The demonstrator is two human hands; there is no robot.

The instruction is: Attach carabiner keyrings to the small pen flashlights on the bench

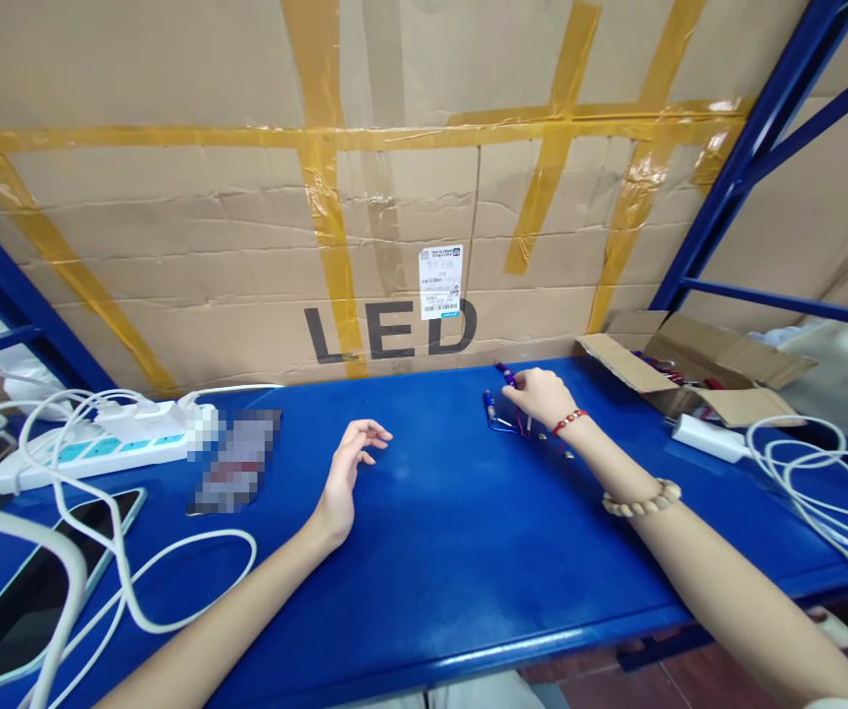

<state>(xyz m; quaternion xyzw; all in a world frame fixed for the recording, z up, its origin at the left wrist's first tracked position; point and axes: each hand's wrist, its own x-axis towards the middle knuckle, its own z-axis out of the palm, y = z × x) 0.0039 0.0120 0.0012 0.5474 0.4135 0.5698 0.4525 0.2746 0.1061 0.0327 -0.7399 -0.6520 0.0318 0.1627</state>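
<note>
Over the middle-left of the blue table, my left hand (350, 473) is raised with its fingers apart and nothing in them. My right hand (542, 397) is at the back, right of centre, its fingers closed on a small dark blue cylinder (506, 376). Another blue cylindrical piece (489, 404) lies on the table just left of that hand, with thin blue and metallic parts around it. A few small metallic pieces (569, 455) lie below the right wrist. The right hand partly hides this group.
An open cardboard box (689, 369) of small parts stands at the back right, near a white charger (711, 438) with coiled cable. At left are a power strip (128, 443), loops of cable and a tablet (25, 601). Taped cardboard (409, 197) stands behind the blue table (424, 591).
</note>
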